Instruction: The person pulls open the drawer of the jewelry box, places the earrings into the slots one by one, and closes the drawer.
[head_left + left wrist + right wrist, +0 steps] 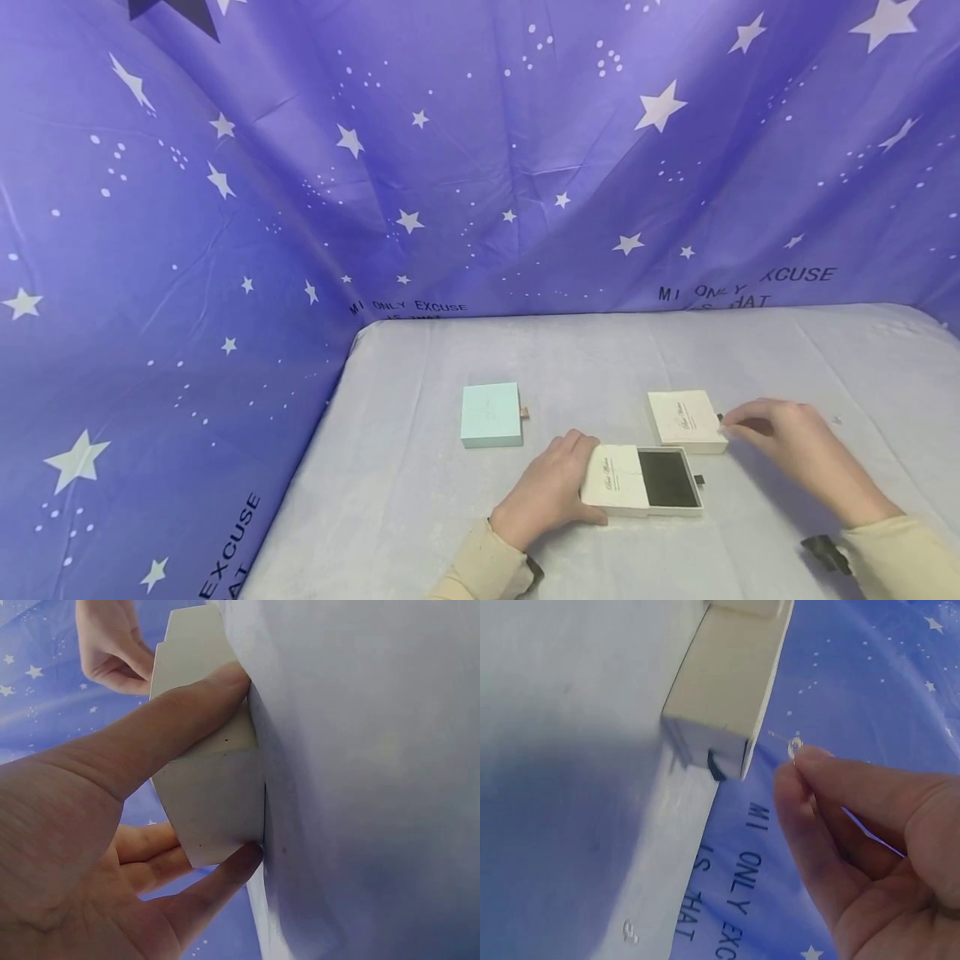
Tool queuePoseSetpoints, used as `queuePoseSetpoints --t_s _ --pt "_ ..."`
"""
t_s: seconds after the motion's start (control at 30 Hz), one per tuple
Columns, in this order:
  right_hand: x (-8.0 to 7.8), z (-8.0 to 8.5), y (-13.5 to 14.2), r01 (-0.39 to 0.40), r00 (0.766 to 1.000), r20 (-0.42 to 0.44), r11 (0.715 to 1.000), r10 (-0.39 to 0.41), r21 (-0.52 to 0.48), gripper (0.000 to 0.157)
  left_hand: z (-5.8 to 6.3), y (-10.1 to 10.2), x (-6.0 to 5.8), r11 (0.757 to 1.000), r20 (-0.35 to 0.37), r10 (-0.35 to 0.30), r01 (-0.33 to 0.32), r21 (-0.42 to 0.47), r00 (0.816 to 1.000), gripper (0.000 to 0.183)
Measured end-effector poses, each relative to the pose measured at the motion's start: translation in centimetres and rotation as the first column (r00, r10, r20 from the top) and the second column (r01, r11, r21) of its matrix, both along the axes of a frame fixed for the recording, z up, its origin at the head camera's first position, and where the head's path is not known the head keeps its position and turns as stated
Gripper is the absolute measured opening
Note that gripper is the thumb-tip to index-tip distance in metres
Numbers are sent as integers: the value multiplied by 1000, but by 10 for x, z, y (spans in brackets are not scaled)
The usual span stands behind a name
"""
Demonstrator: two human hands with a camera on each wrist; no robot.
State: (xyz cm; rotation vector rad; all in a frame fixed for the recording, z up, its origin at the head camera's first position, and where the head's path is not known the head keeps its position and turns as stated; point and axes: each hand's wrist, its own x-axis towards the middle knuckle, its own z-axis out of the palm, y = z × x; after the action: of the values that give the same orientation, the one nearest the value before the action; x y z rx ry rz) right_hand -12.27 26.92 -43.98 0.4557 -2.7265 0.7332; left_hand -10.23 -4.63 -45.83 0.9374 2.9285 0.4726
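Note:
My left hand [551, 483] grips the closed end of a cream drawer-style gift box [615, 479], thumb along its near side and fingers along the far side. The box's drawer is slid partway out to the right, showing a black lining [670, 479] and a dark pull tab. Between thumb and index finger, my right hand [798, 442] pinches a small shiny earring [795, 747] with a thin post. That hand is beside the right end of a second cream box [684, 419], which is closed and has a dark ribbon tab [716, 765].
A closed mint-green box [491, 415] with an orange-brown tab stands at the back left. Another small shiny piece [630, 931], apparently an earring, lies on the pale cloth-covered table [390, 467] at the right. Purple star-patterned cloth [480, 167] hangs behind and left.

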Motion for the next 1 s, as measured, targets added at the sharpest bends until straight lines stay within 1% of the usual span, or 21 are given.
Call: queuePoseSetpoints --t_s 0.2,0.37,0.5,0.6,0.7,0.83,1.0 --pt "1 -1 -8 -53 998 -16 998 52 -25 21 1 0 0 1000 1 2 -2 -3 1000 87" --pt "3 -3 -18 -89 994 -71 996 89 -6 26 1 0 0 1000 -3 -4 4 3 1000 86" --pt "4 -5 -25 -132 986 -97 991 132 8 26 1 -1 0 1000 -1 -3 3 6 1000 87" --pt "5 -5 -32 -169 981 -91 986 169 9 27 0 -1 1 1000 6 -1 1 6 1000 88" --pt "7 -4 -37 -196 977 -81 981 196 9 26 0 -1 1 1000 -2 -4 4 9 1000 87" --pt "8 -4 -43 -215 974 -69 977 215 15 26 -1 -1 0 1000 -18 -10 10 14 1000 87" --pt "8 -5 -49 -233 971 -50 972 234 13 25 -1 -1 -1 1000 -3 -5 5 12 1000 87"
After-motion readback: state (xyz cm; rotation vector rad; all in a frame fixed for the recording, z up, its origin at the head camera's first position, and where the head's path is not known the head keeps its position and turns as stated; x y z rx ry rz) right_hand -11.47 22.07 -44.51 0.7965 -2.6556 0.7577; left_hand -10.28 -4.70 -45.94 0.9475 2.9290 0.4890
